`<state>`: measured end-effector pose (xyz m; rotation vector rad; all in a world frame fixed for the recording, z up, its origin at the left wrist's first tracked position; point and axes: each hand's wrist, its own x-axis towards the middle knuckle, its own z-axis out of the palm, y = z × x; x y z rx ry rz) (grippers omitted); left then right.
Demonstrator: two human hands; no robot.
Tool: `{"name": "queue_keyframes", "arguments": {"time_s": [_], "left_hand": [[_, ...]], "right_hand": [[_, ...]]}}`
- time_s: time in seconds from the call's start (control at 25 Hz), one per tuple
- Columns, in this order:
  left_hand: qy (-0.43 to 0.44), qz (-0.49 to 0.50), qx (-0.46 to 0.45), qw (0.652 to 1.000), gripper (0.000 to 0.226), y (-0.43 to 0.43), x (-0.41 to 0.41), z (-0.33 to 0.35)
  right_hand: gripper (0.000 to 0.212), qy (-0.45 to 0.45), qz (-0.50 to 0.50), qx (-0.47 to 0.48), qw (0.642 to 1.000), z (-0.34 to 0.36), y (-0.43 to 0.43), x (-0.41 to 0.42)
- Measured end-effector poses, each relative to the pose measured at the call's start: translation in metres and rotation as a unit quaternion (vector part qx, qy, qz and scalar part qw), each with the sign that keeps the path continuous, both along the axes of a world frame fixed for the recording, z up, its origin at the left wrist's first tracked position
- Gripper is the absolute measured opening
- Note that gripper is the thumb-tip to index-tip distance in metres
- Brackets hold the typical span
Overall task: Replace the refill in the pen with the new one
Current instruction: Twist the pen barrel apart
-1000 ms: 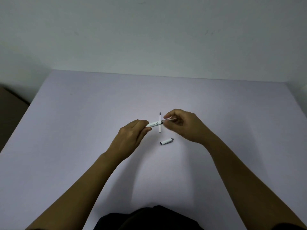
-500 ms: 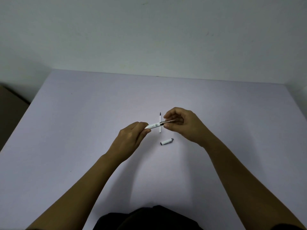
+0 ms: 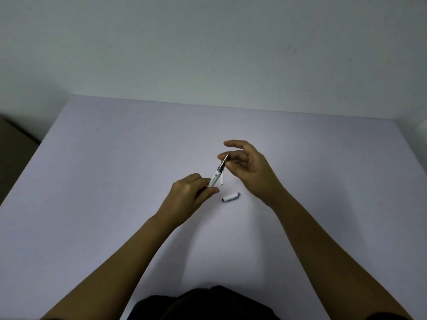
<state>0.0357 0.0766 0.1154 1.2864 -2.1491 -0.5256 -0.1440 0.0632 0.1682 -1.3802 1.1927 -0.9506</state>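
Observation:
My left hand grips the lower end of a white pen and holds it tilted up and to the right, its metal tip section near my right fingers. My right hand hovers just beyond the tip with fingers spread and nothing in them. A thin white refill lies on the table right behind the pen, mostly hidden by it. The pen's white cap with a grey end lies on the table in front of my right hand.
The pale lilac table ends against a plain wall at the back. Its left edge drops off to a dark floor. My dark clothing shows at the bottom edge.
My right hand has let go of the pen's tip and opened its fingers. My left hand has swung the pen from nearly level to pointing up and right.

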Motion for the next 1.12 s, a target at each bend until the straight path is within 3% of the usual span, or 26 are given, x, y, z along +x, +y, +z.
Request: {"name": "queue_keyframes", "arguments": {"time_s": [0.16,0.24,0.4,0.64,0.72,0.8,0.96,1.12], "left_hand": [[-0.009,0.018,-0.001,1.000,0.023,0.000,-0.001,0.002],[-0.009,0.021,0.006,1.000,0.023,0.000,-0.002,0.002],[-0.011,0.025,0.005,1.000,0.023,0.001,-0.002,0.003],[-0.017,0.025,0.027,0.999,0.025,0.003,0.002,-0.006],[-0.020,0.030,0.038,0.999,0.026,0.003,0.003,-0.010],[-0.013,0.041,0.047,0.998,0.028,0.001,0.004,-0.012],[-0.010,0.048,0.057,0.997,0.030,-0.004,0.004,-0.013],[-0.018,0.048,0.064,0.997,0.029,-0.009,0.006,-0.017]], "right_hand": [[0.051,0.043,-0.042,0.021,0.998,-0.002,-0.001,0.005],[0.046,0.064,-0.073,0.006,0.995,-0.004,-0.001,0.005],[0.038,0.022,-0.060,-0.003,0.998,-0.005,0.001,0.004],[0.033,-0.121,-0.160,0.020,0.979,0.004,-0.010,0.001],[0.029,-0.210,-0.226,0.056,0.950,-0.006,-0.018,-0.004],[0.020,-0.234,-0.292,0.112,0.920,-0.035,-0.022,-0.008],[0.002,-0.073,-0.348,0.260,0.898,-0.130,-0.006,-0.009],[0.019,0.100,-0.366,0.346,0.858,-0.177,0.011,-0.009]]}}
